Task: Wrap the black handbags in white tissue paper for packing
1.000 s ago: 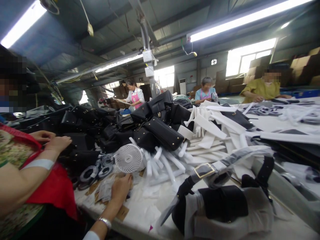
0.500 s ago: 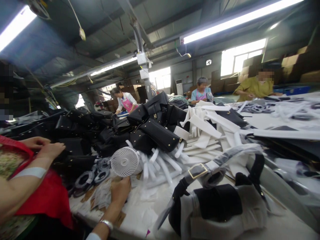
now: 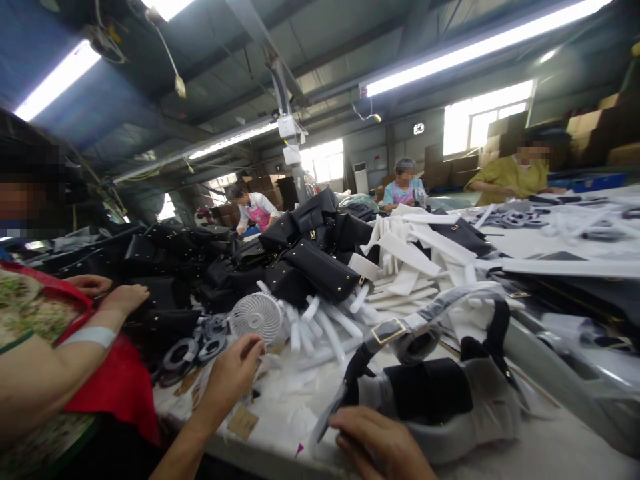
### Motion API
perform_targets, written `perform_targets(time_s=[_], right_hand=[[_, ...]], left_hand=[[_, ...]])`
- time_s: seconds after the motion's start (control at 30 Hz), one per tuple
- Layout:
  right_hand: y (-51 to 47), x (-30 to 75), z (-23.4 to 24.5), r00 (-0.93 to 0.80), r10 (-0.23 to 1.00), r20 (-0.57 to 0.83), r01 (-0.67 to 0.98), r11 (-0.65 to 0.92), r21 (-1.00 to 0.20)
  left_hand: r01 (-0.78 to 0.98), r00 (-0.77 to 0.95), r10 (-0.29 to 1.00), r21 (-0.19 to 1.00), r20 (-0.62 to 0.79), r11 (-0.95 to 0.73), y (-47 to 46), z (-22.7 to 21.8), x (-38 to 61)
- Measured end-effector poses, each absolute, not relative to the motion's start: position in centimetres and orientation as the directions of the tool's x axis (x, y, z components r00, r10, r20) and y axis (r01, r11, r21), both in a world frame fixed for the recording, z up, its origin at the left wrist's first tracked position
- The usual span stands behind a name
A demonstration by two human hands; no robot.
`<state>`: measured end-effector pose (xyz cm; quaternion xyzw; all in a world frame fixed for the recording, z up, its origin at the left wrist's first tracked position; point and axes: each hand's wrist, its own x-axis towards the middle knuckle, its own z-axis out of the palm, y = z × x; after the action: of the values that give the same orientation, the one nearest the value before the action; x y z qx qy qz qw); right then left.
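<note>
My left hand (image 3: 234,372) hovers over small paper packets (image 3: 200,387) just in front of a small white fan (image 3: 257,317). Its fingers are curled in a loose pinch, and what they hold I cannot make out. My right hand (image 3: 381,443) lies at the table's near edge with its fingers stretched out. They rest against a black bag wrapped in white foam sheet (image 3: 440,403), close to the bag's black strap (image 3: 350,383). A gold buckle (image 3: 389,330) sits on the wrapped strap above the bag.
A co-worker in a red apron (image 3: 107,390) sits at my left, hands on a black bag (image 3: 160,300). Black bags (image 3: 320,267) are heaped in the middle, with white foam strips and rolls (image 3: 415,257) beside them and grey rings (image 3: 193,350) nearby. Three other people work at the far side.
My right hand has come into view at the wrapped bag. My left hand has lifted off the packets and turned palm-down towards the fan. The camera has shifted slightly.
</note>
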<state>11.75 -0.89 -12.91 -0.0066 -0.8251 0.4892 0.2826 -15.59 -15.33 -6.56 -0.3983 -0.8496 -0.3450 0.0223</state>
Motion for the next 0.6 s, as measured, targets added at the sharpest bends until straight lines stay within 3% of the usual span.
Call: perform_targets(time_s=[0.2, 0.37, 0.5, 0.6], right_hand=[[-1.4, 6.4, -9.1, -0.72, 0.484, 0.497, -0.301, 0.428, -0.852], [-2.5, 5.8, -8.9, -0.737, 0.572, 0.361, -0.343, 0.145, -0.928], [-2.3, 7.7, -9.7, -0.768, 0.582, 0.266, -0.35, -0.034, -0.936], [-1.7, 9.4, -10.4, -0.774, 0.588, 0.235, -0.36, -0.104, -0.927]], left_hand=[[0.636, -0.593, 0.747, 0.743, 0.299, 0.208, -14.3, -2.6, -10.8], [0.549, -0.493, 0.837, 0.831, 0.238, 0.087, -13.7, -1.0, -6.6], [0.24, -0.499, 0.858, 0.971, 0.124, 0.0, -13.7, -1.5, -4.6], [0.012, -0.514, 0.857, 0.999, 0.042, -0.042, -13.5, -2.1, -3.6]])
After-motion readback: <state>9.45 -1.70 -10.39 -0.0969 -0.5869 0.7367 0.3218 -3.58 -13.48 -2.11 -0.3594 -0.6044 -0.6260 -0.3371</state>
